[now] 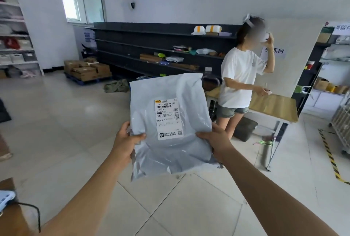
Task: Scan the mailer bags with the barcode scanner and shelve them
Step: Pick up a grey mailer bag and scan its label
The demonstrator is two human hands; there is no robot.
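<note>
Both forearms stretched up from the bottom edge of the view to a grey mailer bag [170,88], held upright in the air above the tiled floor [56,122] and well short of the dark shelving [161,46] along the far wall. The left hand [126,141] pinched the bag's left edge, thumb across the front and fingers hidden behind. The right hand [213,138] gripped the right edge the same way, its thumb lying just beside the lower corner of the white shipping label [168,119]. The label faced the camera with its barcodes uncovered. No scanner could be picked out for certain; a pale blue object [5,199] with a dark cable at the lower left edge might have been it, but that could not be told. The step seemed to be checking the label before scanning or shelving. Doing it well would mean keeping the soft film pulled flat between the 2 hands so the barcodes did not crease or glare, holding both thumbs off the print, and giving room to a second person [242,76] standing by a wooden table [272,107] near the shelving.
</note>
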